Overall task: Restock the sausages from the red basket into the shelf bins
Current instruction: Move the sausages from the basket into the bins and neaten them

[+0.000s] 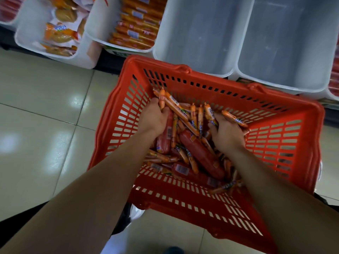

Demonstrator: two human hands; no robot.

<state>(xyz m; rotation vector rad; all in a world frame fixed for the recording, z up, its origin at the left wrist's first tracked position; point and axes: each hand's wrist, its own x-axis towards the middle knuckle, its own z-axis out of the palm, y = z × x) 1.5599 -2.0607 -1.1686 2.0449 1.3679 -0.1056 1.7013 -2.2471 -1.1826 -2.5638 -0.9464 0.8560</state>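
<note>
Item 1: red slotted plastic basket (271, 153), standing on the floor just before the shelf, its far rim next to the bins
Item 2: thin orange film-wrapped sausage sticks (193, 116), a loose crisscross pile in the basket's bottom, mixed with the thick red sausages
Item 3: thick red sausages (200, 153), several lying among and under the sticks, one with a barcode label facing up near the front wall
Item 4: left hand (153, 116), inside the basket at the left of the pile, fingers curled round a bunch of the thin orange sticks, whose ends fan out beyond the fist toward the far wall
Item 5: right hand (227, 133), inside the basket at the right of the pile, fingers likewise closed on a bunch of sticks that jut up and to the right
Item 6: two large white translucent plastic bins (201, 33), side by side behind the basket, grey bottoms showing
Item 7: white bin of stacked orange sausages (99, 24), to their left
Item 8: white bin of yellow-orange packets (29, 30), further left
Item 9: glossy beige floor tiles (45, 107), under and left of the basket
</note>
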